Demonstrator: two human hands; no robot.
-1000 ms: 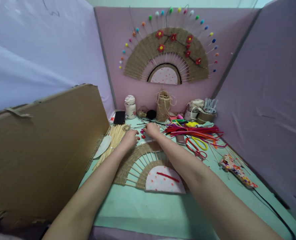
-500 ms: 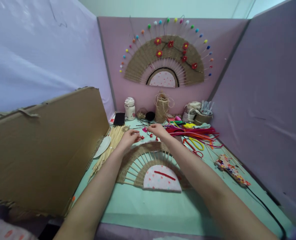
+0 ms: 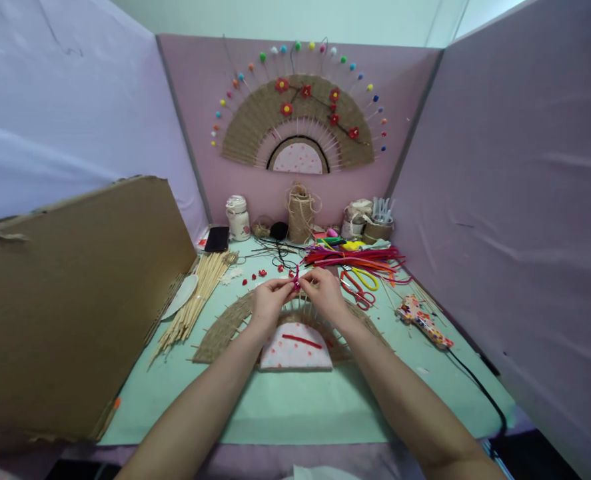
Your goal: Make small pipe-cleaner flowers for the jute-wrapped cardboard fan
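A small magenta pipe-cleaner flower [image 3: 296,283] is pinched between both hands over the upper part of a woven fan. My left hand [image 3: 270,301] grips it from the left with thumb and fingers together. From the other side, my right hand [image 3: 324,293] pinches it too, hiding part of it. Below them lies the twine-woven fan [image 3: 221,337] with thin stick ribs. Its spotted white half-disc [image 3: 295,359] carries a short red pipe-cleaner strip [image 3: 301,341]. Several tiny red flowers and buds [image 3: 262,273] lie just beyond the hands.
Scissors [image 3: 358,293] and a pipe-cleaner bundle [image 3: 355,257] are at right, beyond a corded, patterned glue gun [image 3: 422,321]. Thin sticks [image 3: 195,307] lie left beside a cardboard panel [image 3: 75,307]. A twine spool [image 3: 300,217] and lidded jar [image 3: 238,219] stand behind; a finished fan [image 3: 255,127] hangs above.
The magenta flower has left the far side of the table and come nearer, into both hands. My left hand has moved in to meet the right. The camera view has shifted.
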